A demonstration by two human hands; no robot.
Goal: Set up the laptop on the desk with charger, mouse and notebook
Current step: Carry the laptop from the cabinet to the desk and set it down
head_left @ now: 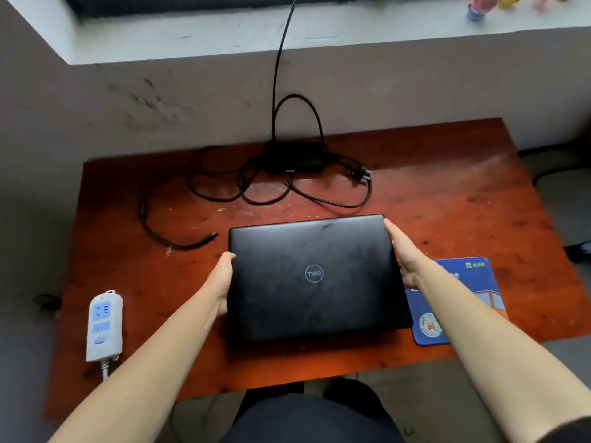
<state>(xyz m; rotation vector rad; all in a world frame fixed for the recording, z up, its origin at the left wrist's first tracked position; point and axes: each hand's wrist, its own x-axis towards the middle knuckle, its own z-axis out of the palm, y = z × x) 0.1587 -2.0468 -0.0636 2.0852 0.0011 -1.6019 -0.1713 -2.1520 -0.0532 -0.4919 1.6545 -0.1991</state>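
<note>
So the laptop (315,279) is a black Dell, lid closed, logo facing up (upside down from where I'm standing). It sits over the middle of the reddish wooden desk (447,199), toward the near edge. Its right front corner overlaps a blue mouse pad (463,302). There's a dark shadow along its front edge, and I honestly can't tell if it's resting flat on the wood or held a touch above it.

Both hands are on it, one per side. The left hand (222,279) clamps the left edge, with the thumb hooked over the top of the lid. Its fingers go underneath, where I can't see them. The right hand (403,254) is laid out long against the right edge, stretched straight and pressed to the side up to the far corner. Anything tucked under the laptop on that side is hidden too.

The charger (294,156) is a black brick at the back of the desk near the wall, well apart from the laptop. Its cables loop all around it in a messy tangle. One lead trails off to the left and ends in a barrel plug (211,236), lying loose just off the laptop's far-left corner.

On the left near the front edge there's a white and blue power strip (104,327), well apart from the left hand.
</note>
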